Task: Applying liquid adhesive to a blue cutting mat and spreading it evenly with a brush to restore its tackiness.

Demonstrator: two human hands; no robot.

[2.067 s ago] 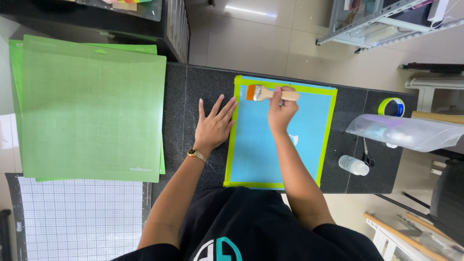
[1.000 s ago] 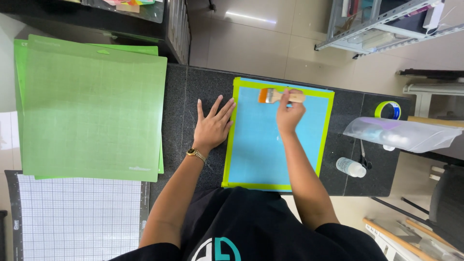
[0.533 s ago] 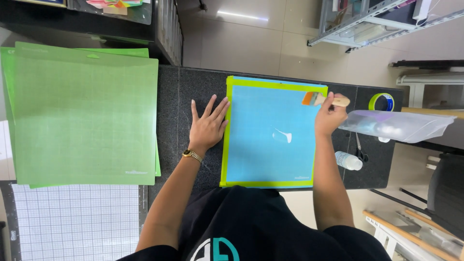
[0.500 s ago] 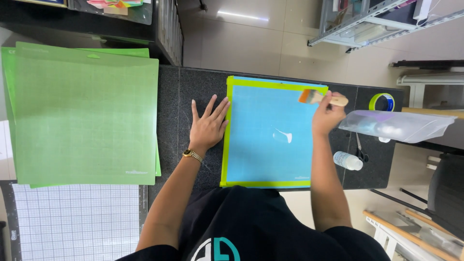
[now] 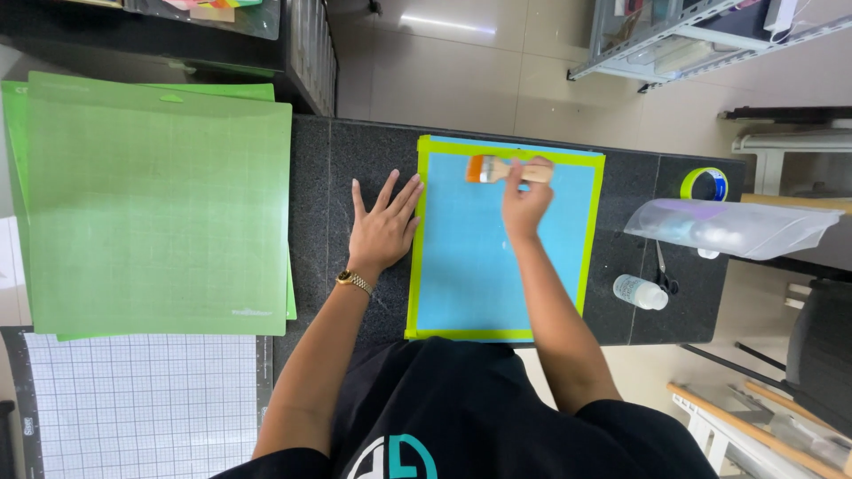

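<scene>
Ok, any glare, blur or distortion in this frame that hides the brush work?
Head view: sharp and evenly lit; the brush in the right hand and the blue sheet read clearly. Glare only on the floor tiles. Edges bow slightly toward the frame borders.

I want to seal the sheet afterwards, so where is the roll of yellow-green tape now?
In the head view, the roll of yellow-green tape lies on the dark stone counter, at its far right, beyond the clear plastic bag.
</scene>
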